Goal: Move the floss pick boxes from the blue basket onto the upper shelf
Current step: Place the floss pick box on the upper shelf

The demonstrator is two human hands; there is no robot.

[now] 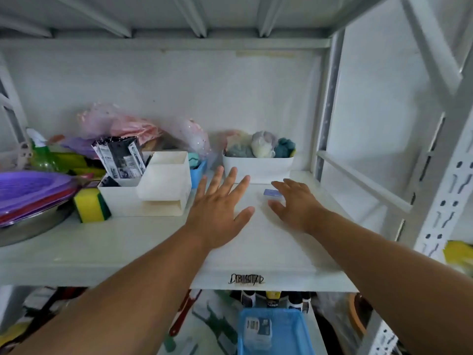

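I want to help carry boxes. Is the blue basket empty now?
Not empty. One floss pick box lies inside the blue basket below the shelf.

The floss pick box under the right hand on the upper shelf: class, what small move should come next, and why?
Probably let go of the floss pick box and draw the right hand back toward the blue basket. The box seems to lie on the upper shelf already, the left hand is open and holds nothing, and another box shows in the basket below.
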